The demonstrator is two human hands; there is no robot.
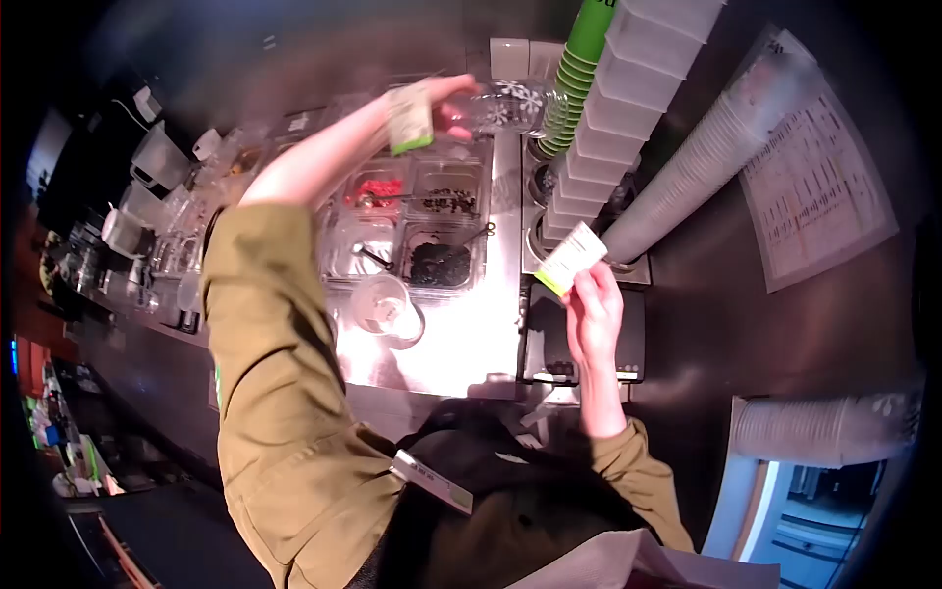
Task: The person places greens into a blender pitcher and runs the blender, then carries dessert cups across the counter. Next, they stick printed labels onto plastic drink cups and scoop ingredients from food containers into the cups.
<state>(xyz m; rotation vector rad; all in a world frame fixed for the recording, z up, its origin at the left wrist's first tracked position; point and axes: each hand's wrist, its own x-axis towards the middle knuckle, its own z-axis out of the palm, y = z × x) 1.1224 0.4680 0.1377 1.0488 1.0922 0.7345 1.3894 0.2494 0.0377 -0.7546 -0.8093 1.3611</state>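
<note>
My left hand [456,106] reaches over the counter, its fingers around a clear cup [508,106] with white snowflake prints that lies sideways. A white and green label [410,120] is at the wrist of that arm; how it is held there cannot be made out. On the right, my right hand [595,312] pinches another white and green label [571,259] between its fingertips. A clear cup [381,304] stands on the steel counter [456,344], in front of clear tubs of red pieces [379,192] and dark pieces [439,263].
Tall stacks of green cups [579,74], white square containers [628,98] and pale cups [687,162] rise at the upper right. A printed sheet [819,182] lies beyond them. A black flat device [623,334] is beside my right hand. More cups [814,430] are stacked lower right.
</note>
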